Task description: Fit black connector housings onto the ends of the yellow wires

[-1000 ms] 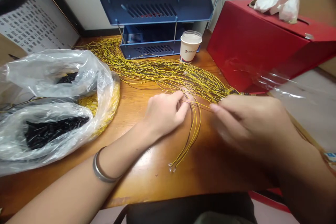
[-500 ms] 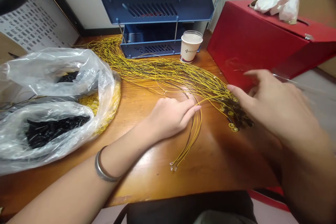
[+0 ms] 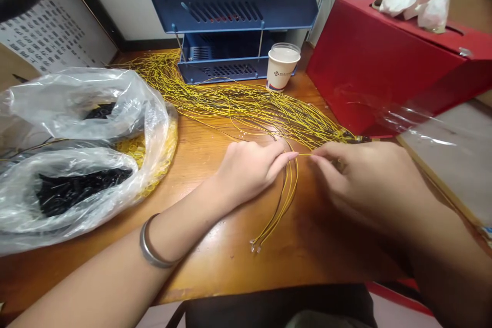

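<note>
My left hand is closed in a pinch on a few thin yellow and dark wires, whose ends with small clear tips hang down onto the wooden table. A yellow wire spans the short gap to my right hand, where thumb and forefinger are pinched on it. Behind both hands a long bundle of yellow and black wires stretches across the table. Its right end, with dark and yellow parts, is mostly hidden behind my right hand.
Clear plastic bags with black pieces and yellow pieces stand at left. A blue tray rack and a paper cup are at the back. A red box with white tissue bounds the right.
My right hand has come down and left from the bundle's right end and closed on the yellow wire beside my left hand. My left hand has stayed nearly in place.
</note>
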`<state>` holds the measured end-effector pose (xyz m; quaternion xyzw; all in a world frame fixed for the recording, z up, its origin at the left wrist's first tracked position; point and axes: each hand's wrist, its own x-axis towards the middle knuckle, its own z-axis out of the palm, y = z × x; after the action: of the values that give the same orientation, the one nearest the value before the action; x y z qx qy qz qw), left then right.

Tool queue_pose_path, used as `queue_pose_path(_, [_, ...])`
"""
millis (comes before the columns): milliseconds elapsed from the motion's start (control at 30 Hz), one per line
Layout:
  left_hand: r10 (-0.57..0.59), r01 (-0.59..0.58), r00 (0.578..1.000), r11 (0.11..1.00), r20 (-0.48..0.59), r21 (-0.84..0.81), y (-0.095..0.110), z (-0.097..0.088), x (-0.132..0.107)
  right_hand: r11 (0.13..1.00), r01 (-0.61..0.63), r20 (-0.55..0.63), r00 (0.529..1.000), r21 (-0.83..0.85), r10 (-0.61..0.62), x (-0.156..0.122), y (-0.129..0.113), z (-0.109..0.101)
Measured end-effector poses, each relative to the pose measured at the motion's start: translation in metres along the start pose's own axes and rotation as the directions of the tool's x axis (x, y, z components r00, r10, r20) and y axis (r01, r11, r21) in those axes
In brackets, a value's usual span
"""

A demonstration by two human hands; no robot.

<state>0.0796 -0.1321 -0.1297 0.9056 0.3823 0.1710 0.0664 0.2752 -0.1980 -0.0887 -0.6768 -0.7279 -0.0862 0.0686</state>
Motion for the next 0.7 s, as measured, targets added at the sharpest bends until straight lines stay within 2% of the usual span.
queue_pose_path(67, [-0.035, 0.035, 0.999, 0.999, -0.008, -0.008, 0.000, 0.000, 0.001, 0.974, -0.190, 0.049, 0.979, -0.126, 0.197, 0.002, 0.003, -0.001])
queue_pose_path(133, [-0.037, 0.037, 0.999, 0.999, -0.009, -0.021, -0.001, 0.001, 0.001, 0.958, -0.241, 0.037, 0.968, -0.153, 0.250, 0.002, 0.003, -0.001])
queue_pose_path(167, [-0.032, 0.032, 0.999, 0.999, -0.010, -0.024, -0.001, 0.001, 0.001, 0.970, -0.207, 0.021, 0.977, -0.129, 0.211, 0.001, 0.002, 0.000])
queue_pose_path(267, [-0.002, 0.001, 1.000, 0.999, -0.016, -0.039, -0.001, 0.000, 0.001, 1.000, 0.004, -0.040, 0.999, 0.000, -0.004, -0.003, -0.006, 0.005])
queue_pose_path(333, [0.025, -0.026, 1.000, 0.999, -0.012, -0.043, -0.002, 0.000, 0.000, 0.987, 0.136, -0.087, 0.988, 0.088, -0.128, -0.006, -0.010, 0.008])
queue_pose_path(400, [0.041, -0.042, 0.999, 0.999, -0.004, -0.024, -0.001, 0.000, 0.000, 0.973, 0.191, -0.117, 0.977, 0.129, -0.177, -0.007, -0.011, 0.008])
queue_pose_path(433, [0.037, -0.037, 0.999, 0.999, -0.003, -0.010, -0.001, 0.000, 0.000, 0.979, 0.165, -0.122, 0.981, 0.122, -0.150, -0.006, -0.010, 0.007])
queue_pose_path(500, [0.008, -0.008, 1.000, 1.000, -0.005, 0.012, 0.000, 0.000, 0.000, 0.998, 0.003, -0.125, 0.992, 0.063, 0.005, -0.003, -0.005, 0.004])
queue_pose_path(600, [-0.050, 0.050, 0.999, 0.999, -0.016, 0.019, 0.000, 0.000, 0.001, 0.959, -0.281, -0.104, 0.955, -0.032, 0.276, 0.004, 0.001, 0.001])
queue_pose_path(633, [-0.059, 0.060, 0.998, 0.998, -0.018, 0.018, 0.000, 0.000, 0.001, 0.953, -0.300, -0.092, 0.951, -0.035, 0.296, 0.005, 0.002, 0.002])
queue_pose_path(700, [-0.053, 0.054, 0.998, 0.998, -0.021, 0.012, 0.000, 0.000, 0.001, 0.977, -0.215, -0.114, 0.970, -0.001, 0.213, 0.006, 0.000, 0.005])
